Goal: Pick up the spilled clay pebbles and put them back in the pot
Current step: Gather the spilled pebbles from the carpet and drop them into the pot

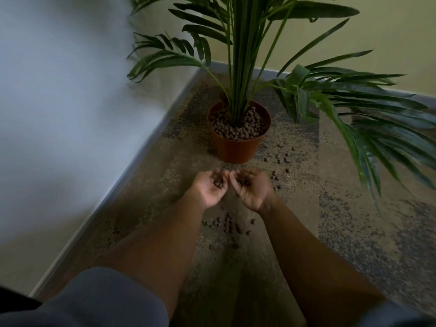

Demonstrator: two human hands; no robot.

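A terracotta pot (238,149) stands on the speckled floor in the corner, filled with brown clay pebbles around a palm plant (240,55). My left hand (210,187) and my right hand (252,187) are cupped palm-up side by side just in front of the pot, each holding a small heap of pebbles in curled fingers. Spilled pebbles (226,224) lie on the floor below my wrists. More loose pebbles (282,159) are scattered to the right of the pot.
A white wall with a grey skirting board (132,166) runs along the left. A yellowish wall closes the back. Long palm fronds (377,128) hang low over the floor on the right.
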